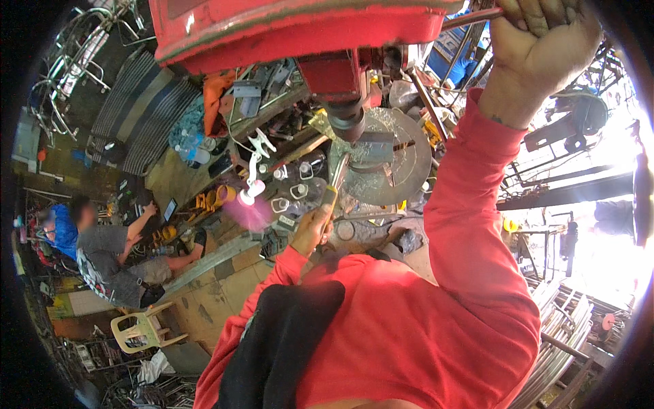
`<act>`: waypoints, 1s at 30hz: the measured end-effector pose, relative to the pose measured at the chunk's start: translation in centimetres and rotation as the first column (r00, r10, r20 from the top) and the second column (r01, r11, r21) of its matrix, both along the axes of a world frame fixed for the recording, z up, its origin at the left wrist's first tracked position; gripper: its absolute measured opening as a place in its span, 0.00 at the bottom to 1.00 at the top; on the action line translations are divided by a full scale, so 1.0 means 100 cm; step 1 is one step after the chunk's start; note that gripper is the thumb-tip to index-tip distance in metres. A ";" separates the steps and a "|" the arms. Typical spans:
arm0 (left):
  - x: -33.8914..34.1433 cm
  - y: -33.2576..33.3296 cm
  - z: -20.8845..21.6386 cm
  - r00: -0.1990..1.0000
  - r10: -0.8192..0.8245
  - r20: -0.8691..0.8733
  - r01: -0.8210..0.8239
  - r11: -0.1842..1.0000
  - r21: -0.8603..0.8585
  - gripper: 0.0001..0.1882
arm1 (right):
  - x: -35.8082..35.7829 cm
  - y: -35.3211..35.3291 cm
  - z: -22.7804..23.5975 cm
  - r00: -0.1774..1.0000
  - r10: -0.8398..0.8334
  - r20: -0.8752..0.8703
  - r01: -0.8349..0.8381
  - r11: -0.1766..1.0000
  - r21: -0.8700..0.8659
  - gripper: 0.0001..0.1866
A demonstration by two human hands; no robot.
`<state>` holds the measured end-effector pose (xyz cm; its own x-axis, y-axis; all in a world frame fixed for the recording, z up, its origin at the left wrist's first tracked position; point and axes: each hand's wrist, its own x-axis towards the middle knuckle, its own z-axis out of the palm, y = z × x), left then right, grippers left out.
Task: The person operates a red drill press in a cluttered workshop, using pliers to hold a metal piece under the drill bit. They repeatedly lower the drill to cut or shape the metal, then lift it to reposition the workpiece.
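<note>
A small grey metal block is sitting on the round metal table of a big red drill machine. The dark drill tip is hanging right above the block, very close to it. Shiny metal bits are lying all over the round table.

The left hand is closing around a thin tool with a yellowish handle, and the tool is pointing up toward the block. The right hand is reaching up high and gripping a metal lever on the side of the machine. Both arms are wearing red sleeves.

Down to the left, another person is sitting on the floor beside a pale plastic chair.
</note>
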<state>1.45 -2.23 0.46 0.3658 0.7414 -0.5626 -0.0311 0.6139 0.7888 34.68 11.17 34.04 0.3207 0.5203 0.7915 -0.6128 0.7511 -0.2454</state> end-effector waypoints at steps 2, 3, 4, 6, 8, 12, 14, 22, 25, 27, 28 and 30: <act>-0.002 0.003 0.000 1.000 -0.007 -0.007 0.007 1.000 0.015 0.26 | -0.003 -0.002 0.000 0.982 -0.189 0.019 0.189 0.982 -0.013 0.24; -0.005 0.004 0.001 1.000 -0.007 -0.017 0.007 1.000 0.008 0.26 | -0.006 -0.004 -0.001 0.993 -0.112 -0.021 0.111 0.993 -0.045 0.24; -0.006 0.008 0.002 1.000 0.001 -0.017 -0.001 0.999 0.034 0.26 | -0.007 -0.004 0.001 0.998 -0.038 -0.058 0.035 0.998 -0.055 0.24; -0.008 0.011 0.004 1.000 -0.012 -0.022 0.012 1.000 0.001 0.25 | -0.013 -0.003 -0.001 0.964 -0.254 -0.085 0.249 0.967 -0.061 0.24; -0.008 0.016 0.005 1.000 -0.025 -0.015 0.025 1.000 0.011 0.25 | -0.014 -0.003 -0.002 0.980 -0.173 -0.095 0.173 0.985 -0.005 0.23; -0.004 0.013 0.005 1.000 -0.023 0.003 0.023 1.000 0.017 0.24 | 0.002 -0.005 -0.004 0.997 -0.035 -0.063 0.030 0.997 -0.075 0.21; -0.001 0.009 0.003 1.000 -0.010 -0.014 0.010 1.000 -0.012 0.24 | 0.016 -0.006 -0.003 0.998 -0.024 0.065 0.032 0.992 -0.121 0.21; 0.000 0.003 -0.004 1.000 -0.028 0.009 0.028 1.000 0.006 0.25 | 0.036 0.002 -0.008 0.989 -0.107 0.098 0.119 0.984 -0.129 0.23; 0.002 0.004 -0.003 1.000 -0.015 -0.017 0.016 1.000 0.007 0.26 | 0.033 0.000 -0.008 0.994 -0.076 0.080 0.087 0.986 -0.144 0.24; 0.003 0.003 -0.001 0.999 -0.011 -0.037 0.011 1.000 0.013 0.26 | 0.029 -0.003 -0.007 0.995 -0.068 0.072 0.077 0.989 -0.128 0.24; 0.004 0.003 -0.001 0.999 -0.004 -0.036 0.005 0.999 0.032 0.27 | 0.026 -0.004 -0.006 0.995 -0.070 0.067 0.078 0.989 -0.124 0.24; 0.005 0.001 0.001 0.999 -0.002 -0.041 0.004 0.999 0.043 0.29 | 0.019 -0.005 -0.005 0.988 -0.134 0.076 0.144 0.980 -0.137 0.24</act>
